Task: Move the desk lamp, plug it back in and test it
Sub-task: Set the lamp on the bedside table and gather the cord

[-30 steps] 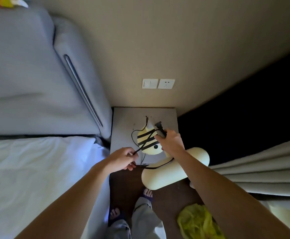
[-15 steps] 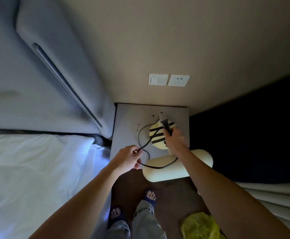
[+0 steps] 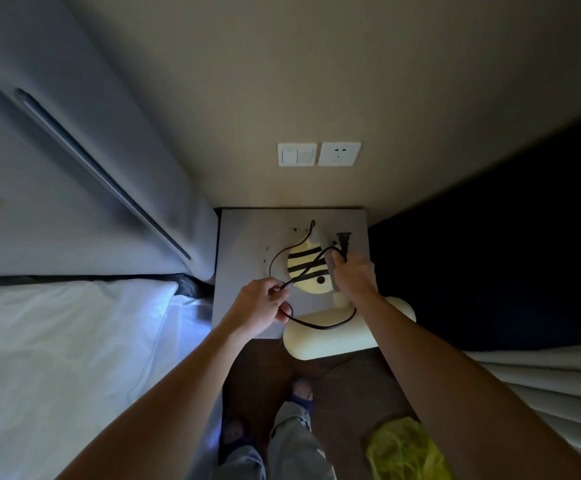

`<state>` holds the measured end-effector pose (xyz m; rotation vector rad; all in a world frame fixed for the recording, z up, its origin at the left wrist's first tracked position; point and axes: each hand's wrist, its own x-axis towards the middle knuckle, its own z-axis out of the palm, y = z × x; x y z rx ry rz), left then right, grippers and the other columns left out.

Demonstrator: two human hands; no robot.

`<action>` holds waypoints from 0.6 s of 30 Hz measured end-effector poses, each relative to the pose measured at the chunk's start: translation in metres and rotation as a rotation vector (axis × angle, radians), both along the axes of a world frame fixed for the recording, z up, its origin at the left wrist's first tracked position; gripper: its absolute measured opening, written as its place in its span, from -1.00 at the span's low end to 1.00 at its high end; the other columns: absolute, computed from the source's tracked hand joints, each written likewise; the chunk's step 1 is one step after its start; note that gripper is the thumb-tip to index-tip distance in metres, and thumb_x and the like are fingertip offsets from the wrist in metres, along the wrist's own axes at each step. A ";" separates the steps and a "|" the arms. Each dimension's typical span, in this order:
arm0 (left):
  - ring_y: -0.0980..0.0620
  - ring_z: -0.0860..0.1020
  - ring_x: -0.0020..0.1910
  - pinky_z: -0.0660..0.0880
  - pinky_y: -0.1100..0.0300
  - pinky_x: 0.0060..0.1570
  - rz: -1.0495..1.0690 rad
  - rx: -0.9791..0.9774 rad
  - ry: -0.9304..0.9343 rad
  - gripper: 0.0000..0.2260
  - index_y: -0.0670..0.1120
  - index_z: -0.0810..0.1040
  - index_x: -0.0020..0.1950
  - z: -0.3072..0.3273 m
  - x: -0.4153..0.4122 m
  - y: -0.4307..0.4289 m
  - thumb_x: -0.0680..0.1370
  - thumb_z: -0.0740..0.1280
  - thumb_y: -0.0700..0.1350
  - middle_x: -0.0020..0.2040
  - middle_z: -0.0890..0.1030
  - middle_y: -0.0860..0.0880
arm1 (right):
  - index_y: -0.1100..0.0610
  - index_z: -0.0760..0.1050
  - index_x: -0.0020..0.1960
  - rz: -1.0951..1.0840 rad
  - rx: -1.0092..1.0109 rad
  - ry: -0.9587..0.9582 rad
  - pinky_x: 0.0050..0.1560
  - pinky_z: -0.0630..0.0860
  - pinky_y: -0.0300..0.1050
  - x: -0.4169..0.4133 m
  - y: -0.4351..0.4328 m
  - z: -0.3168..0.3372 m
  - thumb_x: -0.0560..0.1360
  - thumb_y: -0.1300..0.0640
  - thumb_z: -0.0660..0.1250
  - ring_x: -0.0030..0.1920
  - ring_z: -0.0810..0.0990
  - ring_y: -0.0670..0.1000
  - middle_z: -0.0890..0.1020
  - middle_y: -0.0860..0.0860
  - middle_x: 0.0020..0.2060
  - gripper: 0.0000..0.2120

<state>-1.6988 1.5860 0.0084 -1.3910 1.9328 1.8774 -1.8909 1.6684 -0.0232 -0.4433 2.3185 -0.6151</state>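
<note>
Right hand closed round black plug; left hand pinching black cord, looped over cream bee-striped lamp; white wall socket at 12 o'clock; risk: reach tightens loop, drags lamp off grey nightstand.

Desk lamp on surface, against wall below socket; switch just left of socket. Bed left of surface, curtain right. Cord loops across lamp toward near edge.

Our left hand and right hand bare, our forearms sleeveless, our legs in loose light grey trousers, our feet in dark blue open-toed sandals
</note>
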 end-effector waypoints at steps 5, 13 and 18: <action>-0.01 0.71 -0.32 0.62 0.24 -0.31 0.042 0.005 0.061 -0.87 -0.02 0.53 0.17 0.025 0.003 0.009 0.62 0.32 -0.15 -0.28 0.70 -0.08 | 0.14 0.57 0.14 -0.019 -0.062 0.053 -0.05 0.63 0.02 0.002 0.023 0.031 0.69 -0.10 0.16 -0.09 0.64 0.11 0.64 0.12 -0.07 -0.65; 0.13 0.62 -0.44 0.55 0.31 -0.40 0.041 -0.150 0.072 -0.87 -0.09 0.56 0.14 0.079 0.045 0.028 0.66 0.25 -0.21 -0.26 0.65 -0.11 | 0.07 0.53 -0.20 -0.136 -0.194 -0.128 -0.43 0.47 -0.08 0.052 0.061 0.094 0.66 -0.09 0.23 -0.45 0.51 0.00 0.56 0.01 -0.41 -0.65; 0.01 0.62 -0.42 0.61 0.17 -0.33 0.129 -0.114 0.133 -0.82 -0.16 0.59 0.12 0.119 0.087 0.030 0.68 0.20 -0.18 -0.35 0.67 -0.07 | 0.19 0.52 -0.13 -0.277 -0.367 -0.367 -0.57 0.21 -0.21 0.096 0.072 0.147 0.67 -0.06 0.25 -0.60 0.26 -0.06 0.36 -0.04 -0.54 -0.65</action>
